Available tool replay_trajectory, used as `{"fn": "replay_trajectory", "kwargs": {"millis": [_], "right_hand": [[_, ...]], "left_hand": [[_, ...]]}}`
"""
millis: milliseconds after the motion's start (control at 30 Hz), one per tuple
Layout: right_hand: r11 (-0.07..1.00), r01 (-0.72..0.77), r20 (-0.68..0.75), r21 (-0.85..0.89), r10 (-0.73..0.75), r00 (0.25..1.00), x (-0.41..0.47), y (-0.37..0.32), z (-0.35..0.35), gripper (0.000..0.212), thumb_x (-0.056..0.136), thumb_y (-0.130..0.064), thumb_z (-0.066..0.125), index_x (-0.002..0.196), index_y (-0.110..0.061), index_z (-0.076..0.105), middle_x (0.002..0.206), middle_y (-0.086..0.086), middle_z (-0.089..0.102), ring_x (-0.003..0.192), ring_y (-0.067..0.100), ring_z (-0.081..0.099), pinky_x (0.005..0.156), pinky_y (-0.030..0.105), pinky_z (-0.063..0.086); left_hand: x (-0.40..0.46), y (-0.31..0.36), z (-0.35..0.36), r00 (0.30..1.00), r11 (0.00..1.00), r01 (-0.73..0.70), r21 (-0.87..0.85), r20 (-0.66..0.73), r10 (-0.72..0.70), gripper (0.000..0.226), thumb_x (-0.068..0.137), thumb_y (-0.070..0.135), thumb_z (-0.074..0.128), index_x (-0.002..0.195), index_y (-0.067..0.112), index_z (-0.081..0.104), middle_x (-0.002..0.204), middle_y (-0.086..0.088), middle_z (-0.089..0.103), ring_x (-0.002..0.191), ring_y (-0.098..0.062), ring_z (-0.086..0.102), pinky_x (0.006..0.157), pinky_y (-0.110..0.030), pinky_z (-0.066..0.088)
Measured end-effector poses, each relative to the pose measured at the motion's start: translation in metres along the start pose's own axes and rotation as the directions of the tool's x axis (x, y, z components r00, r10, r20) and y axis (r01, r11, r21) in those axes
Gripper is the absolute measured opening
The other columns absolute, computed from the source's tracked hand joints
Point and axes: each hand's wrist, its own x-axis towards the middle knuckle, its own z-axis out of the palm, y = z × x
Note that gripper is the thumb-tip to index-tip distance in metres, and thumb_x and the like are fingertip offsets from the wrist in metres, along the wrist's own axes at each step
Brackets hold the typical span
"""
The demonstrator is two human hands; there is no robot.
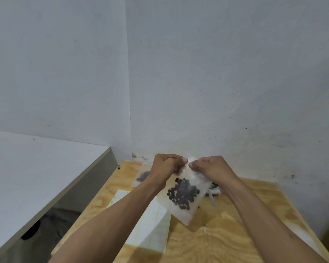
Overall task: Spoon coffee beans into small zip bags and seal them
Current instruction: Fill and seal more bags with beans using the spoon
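A small translucent zip bag (186, 209) with dark coffee beans (183, 193) in its lower half hangs above the plywood table (226, 240). My left hand (166, 164) and my right hand (213, 168) both pinch the bag's top edge, thumbs almost touching in the middle. Another bag with beans (141, 176) lies flat at the table's far left corner, partly behind my left wrist. A white spoon handle (212, 199) and part of a white dish (216, 188) peek out below my right wrist.
A stack of empty bags or sheets (152, 230) lies on the table under my left forearm. White walls meet in a corner just behind the table. A grey-topped counter (36, 168) stands to the left, across a dark gap.
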Motion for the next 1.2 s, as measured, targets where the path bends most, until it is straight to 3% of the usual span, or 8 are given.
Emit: {"fn": "replay_trajectory", "kwargs": {"millis": [167, 400, 500, 600, 700, 800, 967, 1200], "right_hand": [[0.999, -0.006, -0.001, 0.050, 0.006, 1.000, 0.003, 0.001, 0.000, 0.035, 0.077, -0.025, 0.079, 0.075, 0.009, 0.070, 0.067, 0.010, 0.066, 0.065, 0.025, 0.064, 0.079, 0.052, 0.060], [0.991, -0.020, -0.154, 0.134, 0.041, 0.987, -0.002, -0.002, 0.008, 0.032, 0.075, -0.030, 0.089, 0.071, -0.001, 0.075, 0.066, 0.007, 0.075, 0.057, 0.019, 0.068, 0.068, 0.033, 0.060], [0.971, -0.121, 0.012, 0.208, 0.121, 0.993, -0.008, 0.000, 0.019, 0.044, 0.084, -0.045, 0.079, 0.088, -0.002, 0.075, 0.083, 0.009, 0.080, 0.075, 0.024, 0.078, 0.076, 0.036, 0.064], [0.940, -0.219, 0.252, 0.262, 0.153, 0.956, -0.016, -0.004, 0.035, 0.022, 0.093, -0.026, 0.074, 0.096, -0.004, 0.074, 0.091, 0.011, 0.079, 0.066, 0.016, 0.076, 0.059, 0.028, 0.060], [0.911, -0.146, 0.101, 0.384, 0.116, 0.988, -0.004, -0.008, 0.048, 0.004, 0.093, -0.005, 0.071, 0.091, -0.001, 0.071, 0.079, 0.008, 0.076, 0.061, 0.017, 0.070, 0.057, 0.029, 0.059], [0.895, -0.131, 0.004, 0.426, 0.142, 0.990, 0.021, -0.010, 0.056, 0.009, 0.093, -0.004, 0.071, 0.086, 0.000, 0.070, 0.078, 0.009, 0.073, 0.061, 0.017, 0.069, 0.057, 0.026, 0.060], [0.995, -0.095, -0.009, 0.041, 0.096, 0.995, 0.052, 0.007, 0.089, 0.025, 0.094, -0.023, 0.072, 0.078, -0.006, 0.065, 0.068, 0.010, 0.066, 0.049, 0.014, 0.064, 0.057, 0.026, 0.050], [0.956, -0.080, 0.004, -0.282, 0.085, 0.996, 0.076, 0.036, 0.148, 0.024, 0.088, -0.034, 0.073, 0.090, -0.013, 0.063, 0.089, 0.005, 0.067, 0.084, 0.027, 0.065, 0.065, 0.036, 0.052]], "left_hand": [[0.013, 0.008, -0.016, 0.988, 0.999, 0.012, -0.042, -0.151, -0.018, 0.014, 0.081, 0.000, 0.076, 0.081, -0.014, 0.074, 0.057, -0.006, 0.061, 0.047, -0.012, 0.050, 0.047, -0.018, 0.044], [0.024, 0.007, -0.022, 0.977, 0.992, 0.102, -0.076, -0.181, -0.115, 0.020, 0.080, 0.005, 0.078, 0.089, -0.012, 0.074, 0.067, -0.009, 0.064, 0.053, -0.017, 0.054, 0.051, -0.021, 0.047], [0.037, 0.009, -0.033, 0.959, 0.980, 0.148, -0.135, -0.223, -0.176, 0.025, 0.080, 0.009, 0.082, 0.091, -0.012, 0.074, 0.078, -0.019, 0.070, 0.063, -0.023, 0.060, 0.059, -0.027, 0.052], [0.052, 0.017, -0.051, 0.935, 0.964, 0.179, -0.198, -0.270, -0.229, 0.026, 0.080, 0.016, 0.086, 0.087, -0.005, 0.072, 0.092, -0.021, 0.071, 0.078, -0.028, 0.062, 0.073, -0.039, 0.053], [0.056, 0.026, -0.074, 0.944, 0.951, 0.305, -0.045, -0.122, -0.308, 0.043, 0.084, 0.032, 0.083, 0.109, -0.001, 0.068, 0.104, -0.017, 0.069, 0.081, -0.030, 0.066, 0.070, -0.037, 0.058], [0.054, 0.025, -0.091, 0.921, 0.919, 0.388, 0.074, -0.011, -0.389, 0.035, 0.082, 0.013, 0.084, 0.108, -0.006, 0.069, 0.100, -0.017, 0.060, 0.073, -0.028, 0.065, 0.060, -0.032, 0.059], [0.058, -0.006, -0.109, 0.936, 0.931, 0.343, 0.123, -0.133, -0.327, 0.015, 0.074, -0.009, 0.081, 0.085, -0.006, 0.071, 0.095, -0.019, 0.062, 0.075, -0.030, 0.063, 0.055, -0.027, 0.057], [0.065, -0.058, -0.129, 0.935, 0.857, 0.323, 0.401, -0.274, -0.224, 0.024, 0.072, 0.013, 0.085, 0.065, -0.004, 0.070, 0.062, -0.009, 0.053, 0.061, -0.023, 0.050, 0.056, -0.035, 0.042]]}}
